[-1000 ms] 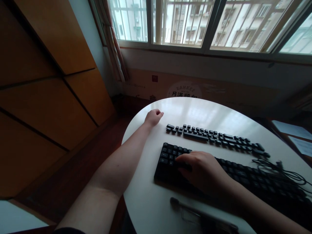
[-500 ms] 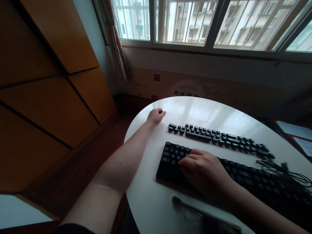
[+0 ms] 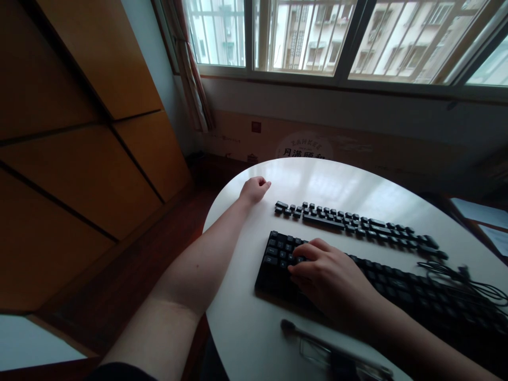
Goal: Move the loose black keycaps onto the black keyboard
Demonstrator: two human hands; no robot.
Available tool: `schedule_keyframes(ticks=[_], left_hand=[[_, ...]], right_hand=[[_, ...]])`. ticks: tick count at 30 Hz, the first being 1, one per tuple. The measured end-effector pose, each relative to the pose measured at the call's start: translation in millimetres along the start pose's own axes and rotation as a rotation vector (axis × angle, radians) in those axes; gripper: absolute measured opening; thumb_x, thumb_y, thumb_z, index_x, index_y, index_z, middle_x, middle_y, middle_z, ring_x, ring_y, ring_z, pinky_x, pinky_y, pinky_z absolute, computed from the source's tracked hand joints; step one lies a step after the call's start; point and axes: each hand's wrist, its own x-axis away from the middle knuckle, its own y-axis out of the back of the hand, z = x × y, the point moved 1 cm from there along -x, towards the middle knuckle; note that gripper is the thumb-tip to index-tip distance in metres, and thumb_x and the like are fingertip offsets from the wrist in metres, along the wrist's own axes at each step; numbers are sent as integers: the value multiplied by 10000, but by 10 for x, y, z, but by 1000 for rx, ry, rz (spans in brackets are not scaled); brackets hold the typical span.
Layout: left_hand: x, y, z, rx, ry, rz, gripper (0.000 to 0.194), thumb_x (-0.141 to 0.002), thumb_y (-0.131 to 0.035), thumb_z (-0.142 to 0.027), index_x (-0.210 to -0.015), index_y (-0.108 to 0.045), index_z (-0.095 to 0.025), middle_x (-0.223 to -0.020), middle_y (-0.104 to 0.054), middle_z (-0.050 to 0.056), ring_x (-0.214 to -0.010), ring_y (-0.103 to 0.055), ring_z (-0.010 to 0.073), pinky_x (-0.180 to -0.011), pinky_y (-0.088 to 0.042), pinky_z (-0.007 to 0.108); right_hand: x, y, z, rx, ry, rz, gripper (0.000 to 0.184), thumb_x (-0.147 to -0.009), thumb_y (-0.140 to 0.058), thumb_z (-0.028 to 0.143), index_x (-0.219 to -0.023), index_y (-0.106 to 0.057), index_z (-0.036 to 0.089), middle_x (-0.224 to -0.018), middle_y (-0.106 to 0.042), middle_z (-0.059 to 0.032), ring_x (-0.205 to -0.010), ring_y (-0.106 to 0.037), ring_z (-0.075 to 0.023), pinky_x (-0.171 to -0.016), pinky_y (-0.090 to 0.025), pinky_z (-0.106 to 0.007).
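My left hand (image 3: pixel 255 190) rests near the far left rim of the white table, its fingers curled closed; whatever may be inside the curl is hidden. My right hand (image 3: pixel 327 272) is over the left part of a black keyboard (image 3: pixel 266 281). Its thumb and index finger sit around a keycap (image 3: pixel 300 259) in the letter rows, and the other fingers bend above the board. Keycaps stand in the upper rows at this end, while the near left strip looks bare and dark. Behind the keyboard, loose black keycaps (image 3: pixel 323 220) lie in rows on the table.
The round white table (image 3: pixel 238 328) carries a coiled black cable (image 3: pixel 472 283) at the right. A dark-tipped brush (image 3: pixel 291 327) and a wire tool (image 3: pixel 313 350) lie near the front. Wooden cabinets (image 3: pixel 75 174) stand left; a window (image 3: pixel 301 37) is beyond.
My right hand's thumb and index finger have parted slightly, showing a key between them, and the hand has lifted a little. My left hand keeps its place.
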Motion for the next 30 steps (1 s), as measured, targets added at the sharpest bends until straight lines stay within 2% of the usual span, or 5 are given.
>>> schedule_keyframes(ticks=[4, 8, 14, 20, 30], left_hand=[[2, 0, 4, 0, 1, 0, 271, -845, -597, -398, -661, -570, -200, -650, -610, 15, -647, -540, 175, -630, -400, 296], [16, 14, -10, 1, -7, -2, 263, -844, -592, -395, -668, -578, -200, -654, -612, 16, -647, -537, 174, -621, -394, 295], [25, 40, -15, 1, -22, -11, 273, -834, -582, -397, -642, -556, -206, -621, -587, 4, -632, -524, 170, -612, -382, 291], [-12, 34, 22, 10, -25, -19, 295, -813, -598, -443, -639, -555, -208, -609, -577, -1, -634, -524, 172, -605, -382, 285], [-32, 29, 10, 12, -43, 7, 283, -827, -577, -429, -653, -571, -206, -622, -591, 4, -625, -533, 170, -596, -384, 287]], right_hand=[[23, 54, -92, -28, -18, 41, 223, -917, -622, 279, -1021, -796, 372, -1377, -625, -57, -1285, -528, -350, -1007, -435, -529], [46, 54, -88, -28, -32, 108, 262, -925, -582, 261, -1052, -795, 349, -1473, -545, -85, -1427, -387, -387, -1111, -326, -628], [80, 102, -123, -82, -31, 143, 345, -883, -608, 193, -1146, -760, 357, -1509, -503, -75, -1447, -358, -382, -1139, -298, -642], [65, 148, -113, -202, -26, 63, 373, -831, -600, 95, -1116, -759, 275, -1499, -517, -76, -1452, -369, -322, -1140, -390, -523], [24, 4, -171, -37, 147, -37, 379, -799, -557, 49, -1043, -783, 229, -1592, -378, -88, -1500, -254, -331, -1187, -277, -569]])
